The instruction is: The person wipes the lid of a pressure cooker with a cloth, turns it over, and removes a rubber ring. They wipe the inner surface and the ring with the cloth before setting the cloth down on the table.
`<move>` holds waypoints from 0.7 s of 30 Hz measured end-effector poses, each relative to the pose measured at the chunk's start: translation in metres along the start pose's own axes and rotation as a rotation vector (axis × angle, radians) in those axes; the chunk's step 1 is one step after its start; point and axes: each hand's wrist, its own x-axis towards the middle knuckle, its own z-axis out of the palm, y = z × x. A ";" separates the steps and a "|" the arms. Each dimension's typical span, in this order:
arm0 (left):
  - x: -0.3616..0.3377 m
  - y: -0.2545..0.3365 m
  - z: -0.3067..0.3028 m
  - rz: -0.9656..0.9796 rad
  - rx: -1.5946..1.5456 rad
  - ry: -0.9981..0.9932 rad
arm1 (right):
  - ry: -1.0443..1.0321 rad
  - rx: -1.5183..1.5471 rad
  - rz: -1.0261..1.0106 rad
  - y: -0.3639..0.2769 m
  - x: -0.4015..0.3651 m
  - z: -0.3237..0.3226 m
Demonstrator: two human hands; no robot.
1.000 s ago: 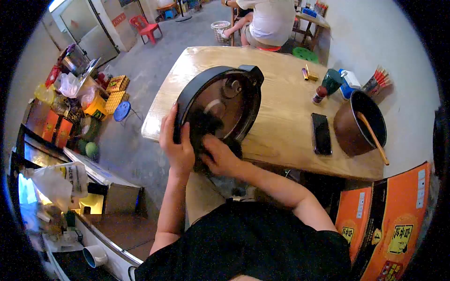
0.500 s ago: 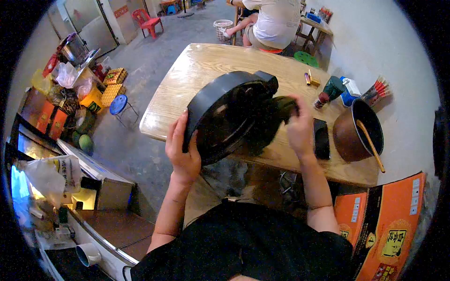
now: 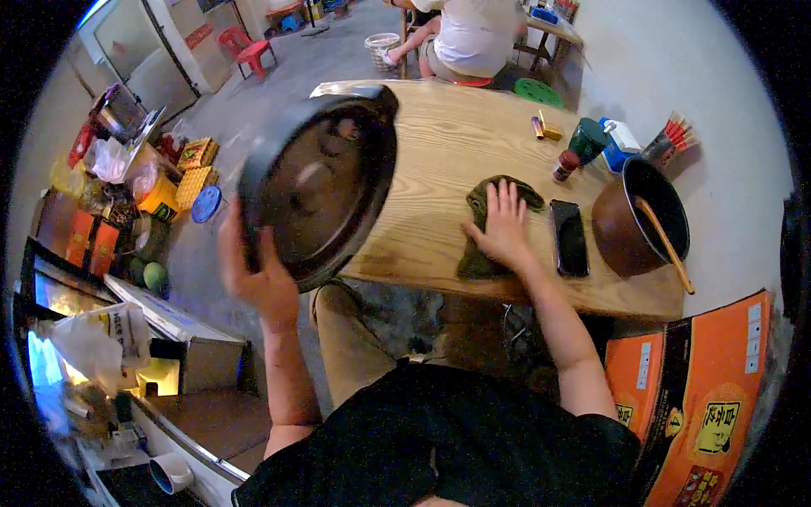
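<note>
Head view. Clamped at lower rim in curled grip of left hand point(image 3: 258, 283): black lid point(image 3: 321, 186), tilted off tabletop point(image 3: 456, 144) at nine o'clock, probably to bare its inner face. Pinned under right hand point(image 3: 505, 228), grip spread flat: dark cloth point(image 3: 475, 260), three o'clock of lid.

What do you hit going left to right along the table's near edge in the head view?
Black lid held up by the left hand → green cloth under the right hand → phone → brown pot.

bare tabletop point(image 3: 439, 152) beyond cloth point(image 3: 481, 221); phone point(image 3: 570, 238) right.
</note>
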 end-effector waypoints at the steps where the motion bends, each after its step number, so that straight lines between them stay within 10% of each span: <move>1: 0.006 0.004 -0.003 0.003 -0.005 -0.003 | 0.063 0.066 -0.094 -0.004 0.004 0.010; 6: 0.018 0.018 -0.014 -0.039 0.063 0.173 | 0.228 0.808 -0.658 -0.082 0.015 0.048; 11: 0.020 0.025 -0.029 0.033 0.153 0.197 | -0.363 1.213 -1.089 -0.180 -0.064 0.049; 12: 0.022 0.029 -0.034 0.017 0.120 0.181 | -0.609 1.366 -0.929 -0.181 -0.085 0.058; 18: 0.014 0.017 -0.045 -0.024 0.049 0.161 | -0.501 1.240 -0.256 -0.084 -0.063 -0.083; 21: 0.008 0.020 -0.030 -0.050 0.048 0.146 | 0.109 1.202 -0.036 -0.026 -0.015 -0.097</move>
